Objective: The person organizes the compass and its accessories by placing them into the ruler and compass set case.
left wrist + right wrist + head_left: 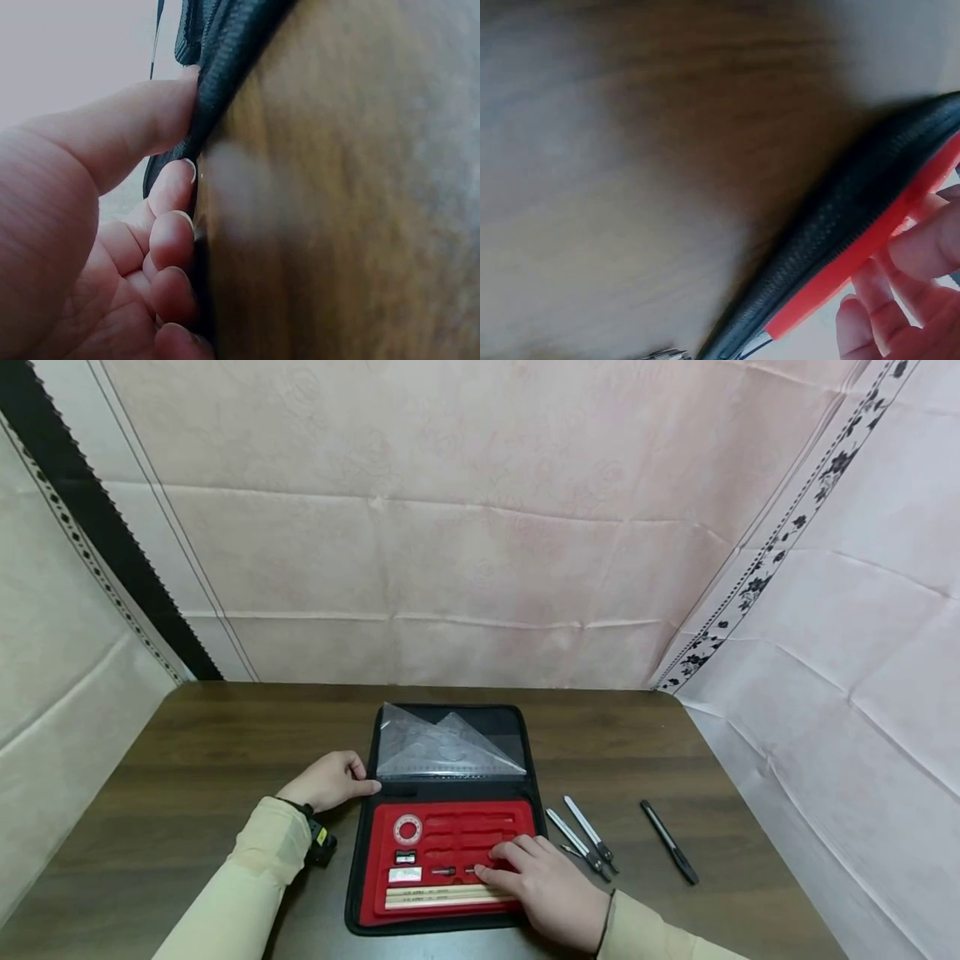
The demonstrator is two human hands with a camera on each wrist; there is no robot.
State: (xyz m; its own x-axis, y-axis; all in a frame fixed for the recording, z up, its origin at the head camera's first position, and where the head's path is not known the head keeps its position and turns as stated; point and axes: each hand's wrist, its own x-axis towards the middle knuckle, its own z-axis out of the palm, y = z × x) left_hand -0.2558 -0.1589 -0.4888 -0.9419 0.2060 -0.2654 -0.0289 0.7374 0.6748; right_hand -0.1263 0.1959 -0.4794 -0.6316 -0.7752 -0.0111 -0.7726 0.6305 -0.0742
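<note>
A black zip case point(354, 893) lies unfolded on the table. Its lower half carries a red moulded tray point(483, 818); clear set squares point(442, 747) sit in the lid. With thumb and fingertips, my left hand point(330, 781) pinches the case's left edge near the fold, and the black fabric point(225, 67) shows between them in the left wrist view. Over the tray's right part, my right hand point(551, 889) rests its fingers, thumb tip at a small black part point(471, 870). The tray also bears a white ring point(407, 829), a sharpener point(405, 857), an eraser point(405, 875) and pencils point(431, 897).
Two metal compasses point(573, 832) point(588, 827) lie on the table point(225, 752) right of the case. Farther right is a black pen point(669, 842). Pale cloth point(420, 560) hangs behind the table and along both sides.
</note>
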